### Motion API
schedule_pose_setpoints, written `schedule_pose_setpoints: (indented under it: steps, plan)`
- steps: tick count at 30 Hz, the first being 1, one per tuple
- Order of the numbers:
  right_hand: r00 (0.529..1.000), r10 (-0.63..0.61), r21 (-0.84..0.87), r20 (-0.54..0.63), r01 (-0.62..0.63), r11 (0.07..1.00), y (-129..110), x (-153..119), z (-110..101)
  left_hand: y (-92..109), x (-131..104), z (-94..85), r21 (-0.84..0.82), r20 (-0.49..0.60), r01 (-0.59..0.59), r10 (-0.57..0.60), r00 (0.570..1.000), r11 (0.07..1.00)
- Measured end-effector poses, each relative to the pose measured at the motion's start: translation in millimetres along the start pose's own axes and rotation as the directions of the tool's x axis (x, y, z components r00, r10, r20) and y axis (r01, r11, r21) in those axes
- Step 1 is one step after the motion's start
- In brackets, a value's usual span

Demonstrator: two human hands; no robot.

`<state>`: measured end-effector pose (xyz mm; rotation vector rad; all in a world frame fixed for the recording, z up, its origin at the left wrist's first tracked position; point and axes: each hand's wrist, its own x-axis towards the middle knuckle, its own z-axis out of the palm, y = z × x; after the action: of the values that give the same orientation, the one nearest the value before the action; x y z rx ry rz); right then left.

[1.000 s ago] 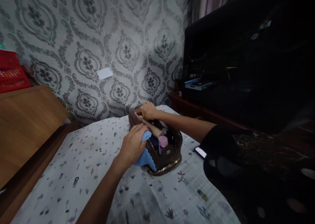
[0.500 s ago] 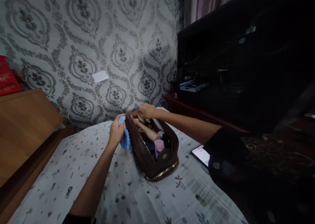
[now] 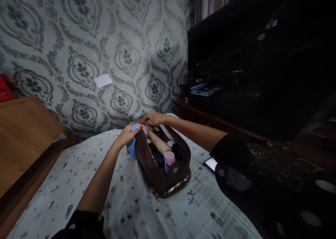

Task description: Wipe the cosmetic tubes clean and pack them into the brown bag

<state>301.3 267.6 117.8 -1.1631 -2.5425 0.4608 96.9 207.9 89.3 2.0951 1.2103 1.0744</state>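
On the patterned sheet (image 3: 147, 211), open brown pouch (image 3: 162, 169), crammed with a beige tube (image 3: 157, 144) and pink-capped bottle (image 3: 169, 159). Left hand (image 3: 127, 134), at the pouch's far left rim, fingers curled around a blue cloth (image 3: 131, 148). Right hand (image 3: 153, 118), on the pouch's far end, fingers folded over the rim. Best wiped with light strokes, rim held firm. Right of the pouch, lit phone (image 3: 211, 163); crowded contents limiting cloth access inside.
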Motion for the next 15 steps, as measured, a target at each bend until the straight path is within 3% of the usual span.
schedule_pose_setpoints:
  steps: [5,9,12,15]
  plan:
    - [0.998,0.057,-0.041,0.024,-0.056,0.998,-7.5,0.4,-2.0,3.9,2.5,2.6,0.037,0.027,0.001,-0.002,1.000,0.999]
    - [0.997,0.061,0.010,0.041,-0.062,0.998,-9.2,-1.2,-5.9,-1.4,-2.4,1.0,-0.149,-0.067,0.092,-0.103,0.992,0.985]
    - [0.997,0.063,0.115,0.042,-0.067,0.991,-4.1,-2.3,-8.7,-15.7,0.1,-3.3,-0.281,-0.198,0.208,-0.269,0.943,0.937]
    - [0.994,0.112,0.250,0.019,-0.113,0.962,5.8,0.2,-8.9,-36.6,11.2,-3.5,-0.341,-0.251,0.305,-0.399,0.882,0.889]
